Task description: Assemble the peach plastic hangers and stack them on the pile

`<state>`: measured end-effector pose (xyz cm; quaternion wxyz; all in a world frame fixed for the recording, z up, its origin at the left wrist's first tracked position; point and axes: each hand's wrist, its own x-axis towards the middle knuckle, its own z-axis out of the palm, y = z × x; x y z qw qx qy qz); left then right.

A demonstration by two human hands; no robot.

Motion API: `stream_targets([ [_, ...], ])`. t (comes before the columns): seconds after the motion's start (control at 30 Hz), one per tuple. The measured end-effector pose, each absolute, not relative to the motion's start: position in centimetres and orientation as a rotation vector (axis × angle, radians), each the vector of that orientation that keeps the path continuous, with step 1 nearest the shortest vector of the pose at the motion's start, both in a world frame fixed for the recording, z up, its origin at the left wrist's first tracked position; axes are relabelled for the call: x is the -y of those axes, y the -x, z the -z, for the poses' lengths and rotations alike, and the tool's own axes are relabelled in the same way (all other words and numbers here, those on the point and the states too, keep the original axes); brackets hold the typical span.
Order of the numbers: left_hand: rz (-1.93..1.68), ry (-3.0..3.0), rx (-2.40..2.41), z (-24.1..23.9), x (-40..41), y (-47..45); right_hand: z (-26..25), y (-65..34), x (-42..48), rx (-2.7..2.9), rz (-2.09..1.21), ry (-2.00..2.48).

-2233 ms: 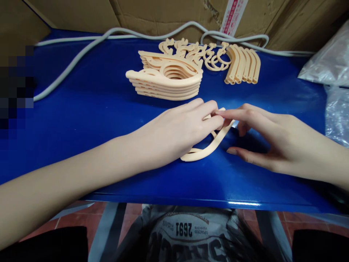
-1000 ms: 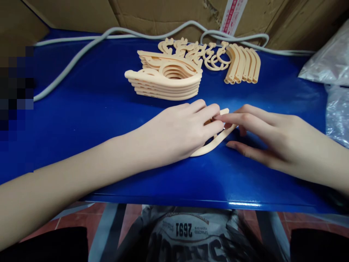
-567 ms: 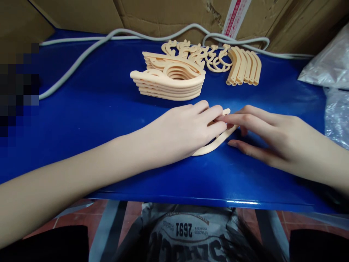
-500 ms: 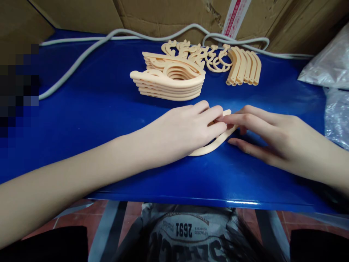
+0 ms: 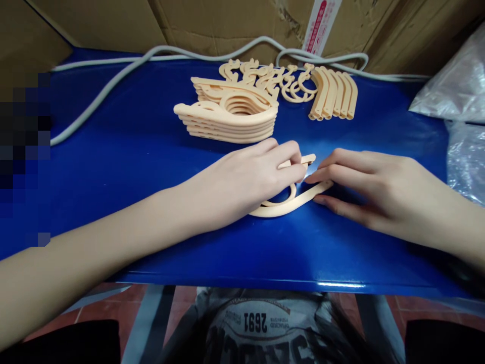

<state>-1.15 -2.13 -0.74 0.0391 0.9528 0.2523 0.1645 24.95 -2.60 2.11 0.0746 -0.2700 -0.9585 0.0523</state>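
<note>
A beige plastic hanger part [image 5: 279, 208] with curved edges lies on the blue tabletop, largely covered by my left hand [image 5: 261, 172]. My left fingers curl over its upper side and grip it. At its right end is my right hand [image 5: 364, 184], thumb below the long curved strip and fingertips above, with the strip's tip between them. A stack of matching hanger parts [image 5: 231, 121] stands just beyond my left hand. Behind it lie loose beige hooks [image 5: 299, 91]. Several short curved hanger arms [image 5: 333, 96] sit side by side to their right.
A white cable [image 5: 159, 53] runs along the back, in front of cardboard boxes [image 5: 227, 23]. Clear plastic bags [image 5: 454, 86] lie at the right. The blue table's [image 5: 242, 268] front edge is close to my lap.
My right fingertips have drawn away from my left fingers, exposing more of the hanger part's right end. My thumb now meets the strip's lower edge. The view has shifted slightly.
</note>
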Motion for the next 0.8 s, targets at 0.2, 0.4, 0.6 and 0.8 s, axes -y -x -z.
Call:
stream_targets([
  [0.2,-0.546,-2.962,-0.804,0.99,1.84,1.23,-1.98,-24.96,2.56,2.855,-0.217,0.760],
  [0.4,-0.646,-2.731,-0.774,0.75,2.13,0.79,-2.24,-24.40,3.02,2.807,-0.332,0.743],
  [0.6,-0.585,-2.481,-0.634,0.75,2.58,0.34,-2.56,-24.45,3.12,2.724,-0.473,0.749],
  [0.8,-0.539,-2.462,-0.598,0.73,2.61,0.25,-2.87,-25.13,2.58,2.647,-0.576,0.814],
])
